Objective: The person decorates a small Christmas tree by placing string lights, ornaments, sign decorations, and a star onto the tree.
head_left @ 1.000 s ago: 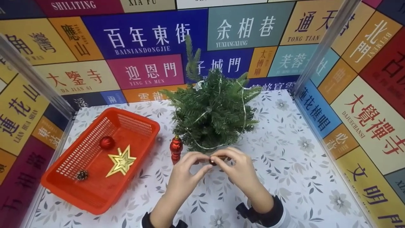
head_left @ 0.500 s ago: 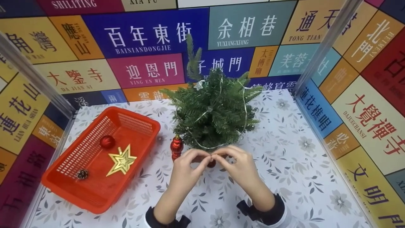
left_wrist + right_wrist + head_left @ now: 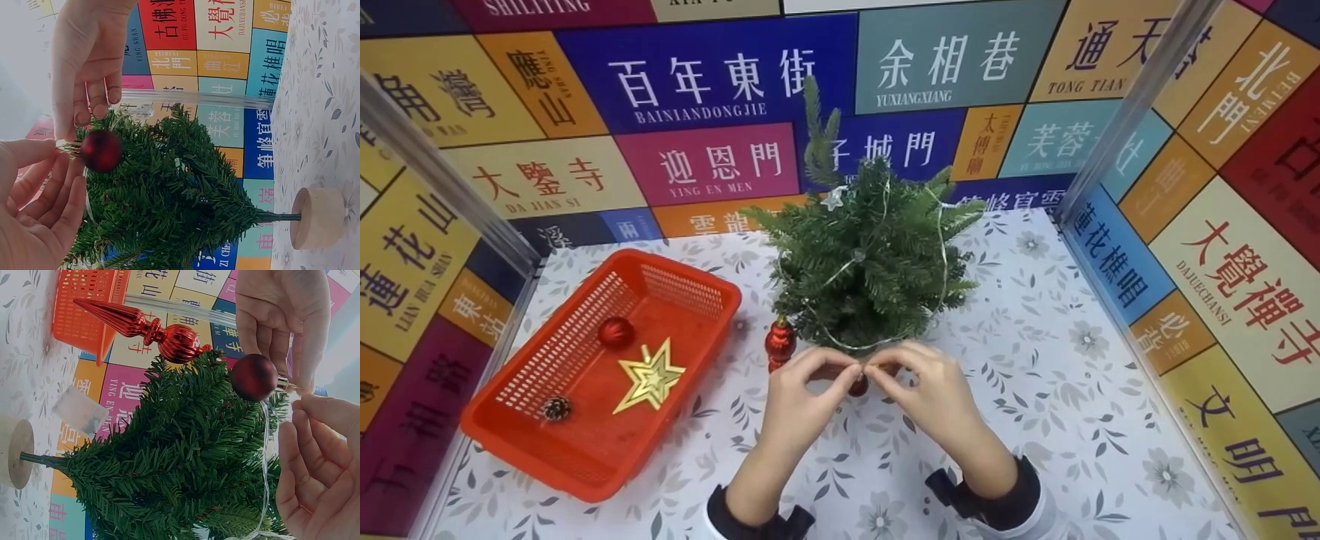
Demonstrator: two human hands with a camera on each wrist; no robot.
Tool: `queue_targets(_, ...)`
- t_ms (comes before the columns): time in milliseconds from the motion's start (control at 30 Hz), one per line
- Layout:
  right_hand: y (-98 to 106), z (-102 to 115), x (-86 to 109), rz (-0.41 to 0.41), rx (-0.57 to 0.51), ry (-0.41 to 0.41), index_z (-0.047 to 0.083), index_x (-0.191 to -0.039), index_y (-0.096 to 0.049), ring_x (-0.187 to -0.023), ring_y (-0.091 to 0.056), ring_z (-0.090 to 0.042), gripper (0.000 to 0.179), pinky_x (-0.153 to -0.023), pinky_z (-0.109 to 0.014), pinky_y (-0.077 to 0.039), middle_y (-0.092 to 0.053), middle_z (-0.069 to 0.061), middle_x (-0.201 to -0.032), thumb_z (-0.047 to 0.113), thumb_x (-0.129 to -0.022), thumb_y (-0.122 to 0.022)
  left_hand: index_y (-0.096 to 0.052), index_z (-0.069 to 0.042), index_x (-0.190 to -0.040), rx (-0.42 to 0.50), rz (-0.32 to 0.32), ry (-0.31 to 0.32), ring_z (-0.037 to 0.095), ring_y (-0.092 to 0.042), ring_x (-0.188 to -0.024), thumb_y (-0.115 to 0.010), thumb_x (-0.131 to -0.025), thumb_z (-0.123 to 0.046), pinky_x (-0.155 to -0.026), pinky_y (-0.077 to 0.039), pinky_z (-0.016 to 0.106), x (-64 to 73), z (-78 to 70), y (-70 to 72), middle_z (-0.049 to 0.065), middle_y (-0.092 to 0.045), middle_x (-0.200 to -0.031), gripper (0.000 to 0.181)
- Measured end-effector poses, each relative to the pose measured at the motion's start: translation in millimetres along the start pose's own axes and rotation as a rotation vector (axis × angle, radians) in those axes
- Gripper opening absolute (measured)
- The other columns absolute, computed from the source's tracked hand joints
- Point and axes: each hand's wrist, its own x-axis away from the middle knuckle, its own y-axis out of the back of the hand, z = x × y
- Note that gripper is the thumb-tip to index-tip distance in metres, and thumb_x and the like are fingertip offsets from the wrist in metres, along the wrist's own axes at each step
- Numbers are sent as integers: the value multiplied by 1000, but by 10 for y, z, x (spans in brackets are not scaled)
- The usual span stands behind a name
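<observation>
Two hands are counted, one left hand and one right hand. One tree is seen on the tabletop. At the left, one red basket is counted, by which one shiny red ball, one gold star and one pine cone are held. One long red ornament is found at the tree's left side, and one dark red ball at its near side.

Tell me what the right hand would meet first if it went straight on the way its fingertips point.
Most likely the left hand, at its fingertips, which face those of the right hand just above the dark red ball. Any remaining gap is hard to judge.
</observation>
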Motion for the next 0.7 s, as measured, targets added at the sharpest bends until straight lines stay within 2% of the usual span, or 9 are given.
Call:
queue_targets(167,-4,-12,-4,-53,-28,61,11,-85,-74,-70,-64,-10,11,-63,-22,-54,-72,2,-82,8,-76,-79,-73,-14,-89,6,20,5,10,-68,-78,-73,-86,-18,-73,-58,25,14,-2,3,-2,-71,-86,5)
queue_targets(300,-8,-22,-9,-78,-51,81,10,-86,-74,-70,-64,-11,13,-63,-19,-53,-72,1,-83,7,-74,-80,-74,-13,-89,-8,33,12,10,-69,-79,-73,-86,-22,-75,-58,24,11,-1,8,-2,-71,-87,10)
queue_targets(567,0,-36,-8,-62,-57,76,9,-86,-75,-72,-67,-12,14,-66,-18,-54,-73,0,-82,7,-73,-80,-73,-12,-87,6,11,17,10,-68,-78,-73,-85,-23,-75,-58,24,10,4,2,-2,-71,-86,11)
queue_targets(700,18,-35,-15,-45,-38,58,10,-86,-75,-72,-66,-11,13,-65,-23,-55,-72,1,-82,8,-74,-80,-73,-12,-87,-2,9,13,10,-68,-78,-73,-86,-23,-74,-58,24,5,8,0,-2,-71,-85,11)
